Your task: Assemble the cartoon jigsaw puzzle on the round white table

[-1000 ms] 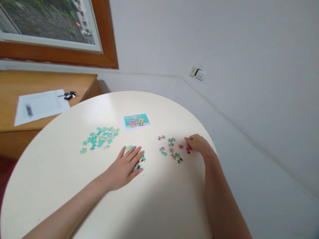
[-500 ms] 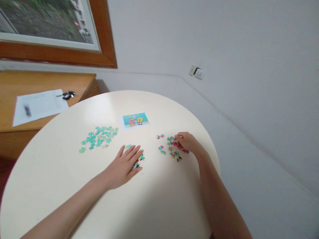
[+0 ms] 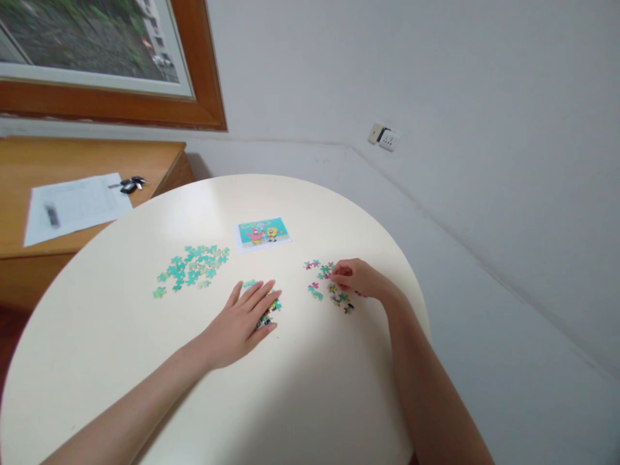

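Observation:
My left hand (image 3: 245,321) lies flat with its fingers spread over a cluster of jigsaw pieces (image 3: 275,305), hiding most of it. At the right, my right hand (image 3: 356,278) has its fingers curled and the tips drawn together among pink and teal jigsaw pieces (image 3: 323,274); whatever is between them is too small to make out. More pieces (image 3: 345,302), yellow and multicoloured, lie just below that hand. A small reference picture (image 3: 264,233) of cartoon figures rests on the table beyond both hands.
A loose pile of teal and pale green jigsaw pieces (image 3: 192,266) covers part of the left side of the round white table (image 3: 310,400). Behind it, a wooden desk (image 3: 97,152) holds a paper sheet (image 3: 80,205) and keys (image 3: 132,185). A wall socket (image 3: 388,139) is on the right.
My right hand has shifted slightly left over the pink and teal pieces, with its fingers still curled. The left hand stays flat in place.

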`<state>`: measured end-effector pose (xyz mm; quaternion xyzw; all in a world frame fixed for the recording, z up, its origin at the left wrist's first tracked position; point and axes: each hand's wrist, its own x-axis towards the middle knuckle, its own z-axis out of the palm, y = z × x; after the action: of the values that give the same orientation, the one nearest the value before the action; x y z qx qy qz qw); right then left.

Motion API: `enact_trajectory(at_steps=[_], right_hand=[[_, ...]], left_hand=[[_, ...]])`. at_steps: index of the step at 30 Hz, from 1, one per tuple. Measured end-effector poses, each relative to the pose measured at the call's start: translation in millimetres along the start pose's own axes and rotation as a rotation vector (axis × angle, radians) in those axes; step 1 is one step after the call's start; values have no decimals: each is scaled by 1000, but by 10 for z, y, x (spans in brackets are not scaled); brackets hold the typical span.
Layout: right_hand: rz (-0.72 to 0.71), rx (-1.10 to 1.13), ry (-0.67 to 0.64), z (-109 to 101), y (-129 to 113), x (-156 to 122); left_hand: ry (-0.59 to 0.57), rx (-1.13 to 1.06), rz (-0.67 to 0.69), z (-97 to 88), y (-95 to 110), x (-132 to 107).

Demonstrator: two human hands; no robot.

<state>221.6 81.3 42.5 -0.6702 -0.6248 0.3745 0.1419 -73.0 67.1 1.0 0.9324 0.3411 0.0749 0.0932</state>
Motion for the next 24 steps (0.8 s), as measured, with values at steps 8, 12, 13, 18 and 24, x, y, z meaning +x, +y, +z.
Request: enact_trajectory(at_steps=[8, 12, 13, 18, 24], right_hand=[[-72, 11, -137, -111, 133, -59], [-72, 53, -205, -175, 204, -85], [-77, 48, -213, -177, 211, -84], [-84, -17, -239, -151, 203, -78], [-100, -72, -192, -111, 190, -53]], left_hand=[[-26, -48, -28, -56, 25, 15], [24, -129, -37, -37, 12, 20], [56, -161, -43, -26, 7, 26], [311, -406, -137, 31, -28, 87], [560, -663, -368, -5, -76, 137]])
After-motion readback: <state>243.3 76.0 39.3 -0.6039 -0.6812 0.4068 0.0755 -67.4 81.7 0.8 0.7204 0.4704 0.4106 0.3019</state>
